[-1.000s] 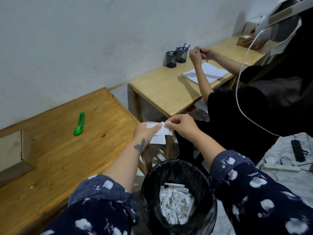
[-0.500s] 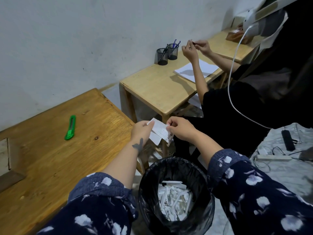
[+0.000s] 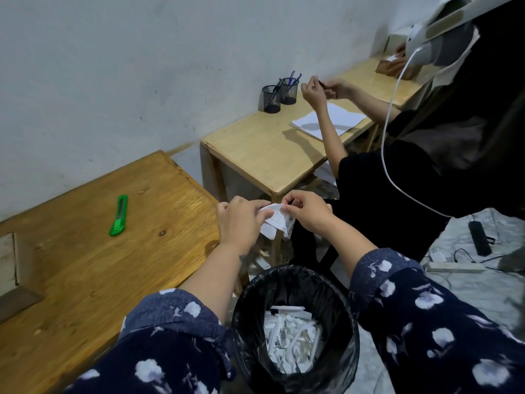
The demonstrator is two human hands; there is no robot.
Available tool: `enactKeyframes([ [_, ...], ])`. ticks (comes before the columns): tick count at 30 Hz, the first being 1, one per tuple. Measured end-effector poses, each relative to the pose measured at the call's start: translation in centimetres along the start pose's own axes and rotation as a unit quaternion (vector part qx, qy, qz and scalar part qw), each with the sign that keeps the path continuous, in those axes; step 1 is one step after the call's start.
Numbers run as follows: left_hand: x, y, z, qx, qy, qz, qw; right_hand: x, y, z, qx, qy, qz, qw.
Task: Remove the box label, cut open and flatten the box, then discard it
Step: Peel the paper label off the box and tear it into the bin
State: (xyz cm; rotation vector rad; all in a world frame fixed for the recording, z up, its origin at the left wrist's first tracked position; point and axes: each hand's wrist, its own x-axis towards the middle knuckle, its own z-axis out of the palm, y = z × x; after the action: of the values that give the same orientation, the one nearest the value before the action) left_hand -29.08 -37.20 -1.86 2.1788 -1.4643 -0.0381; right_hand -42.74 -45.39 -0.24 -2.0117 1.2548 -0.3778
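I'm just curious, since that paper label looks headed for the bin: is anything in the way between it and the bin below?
Nothing visible is. The label, pinched by the left hand and right hand, hangs in open air up and beyond the black-lined trash bin, whose mouth is uncovered, with only white paper scraps inside.

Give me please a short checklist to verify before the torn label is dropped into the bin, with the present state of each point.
1. Label held by both hands: ok, left hand and right hand both pinch it.
2. Label above the bin opening: cannot tell; it appears beyond the far rim, and one view does not settle depth.
3. Bin lined and with room: ok, black liner in place, white scraps only at the bottom.
4. Label torn small enough: cannot tell, the fingers hide part of it.
5. Green cutter away from the hands: ok, it lies on the wooden table.
6. Box ready for cutting: cannot tell, no box in view.
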Motion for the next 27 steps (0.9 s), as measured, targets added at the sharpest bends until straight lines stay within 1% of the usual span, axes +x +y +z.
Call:
enactKeyframes([
  [1, 0.0, 0.0, 0.0, -0.021, -0.003, -0.013, 1.000, -0.1, 0.0, 0.0, -0.014, 0.007, -0.003, 1.000],
  [3, -0.1, -0.2, 0.2, -0.030, -0.013, -0.027, 0.999, -0.4, 0.0, 0.0, -0.106, 0.042, -0.025, 0.993],
  [4, -0.2, -0.3, 0.2, -0.031, -0.016, -0.031, 0.999, -0.5, 0.0, 0.0, -0.151, 0.059, -0.049, 0.986],
  [6, -0.2, -0.3, 0.1, -0.033, -0.012, -0.035, 0.999, -0.8, -0.1, 0.0, -0.187, 0.070, -0.096, 0.975],
  [10, 0.1, -0.3, -0.4, -0.012, -0.017, -0.031, 0.999, -1.2, -0.1, 0.4, -0.198, 0.079, -0.130, 0.968],
  [14, 0.0, 0.0, -0.1, 0.038, -0.053, -0.005, 0.998, -1.2, -0.4, 0.7, -0.184, 0.080, -0.141, 0.970],
  [19, -0.8, 0.2, 0.2, 0.054, -0.083, 0.030, 0.995, -1.6, -0.2, 0.7, -0.169, 0.019, -0.135, 0.976],
  [22, -1.5, 0.5, 0.1, 0.059, -0.086, 0.058, 0.993, -1.8, -0.1, 0.6, -0.220, -0.018, -0.152, 0.963],
  [25, -1.9, 0.5, 0.5, 0.059, -0.091, 0.045, 0.993, -2.4, -0.2, 1.0, -0.224, -0.002, -0.173, 0.959],
  [27, -1.8, 0.7, 0.7, 0.019, -0.105, 0.000, 0.994, -2.8, -0.1, 1.0, -0.200, 0.007, -0.181, 0.963],
])
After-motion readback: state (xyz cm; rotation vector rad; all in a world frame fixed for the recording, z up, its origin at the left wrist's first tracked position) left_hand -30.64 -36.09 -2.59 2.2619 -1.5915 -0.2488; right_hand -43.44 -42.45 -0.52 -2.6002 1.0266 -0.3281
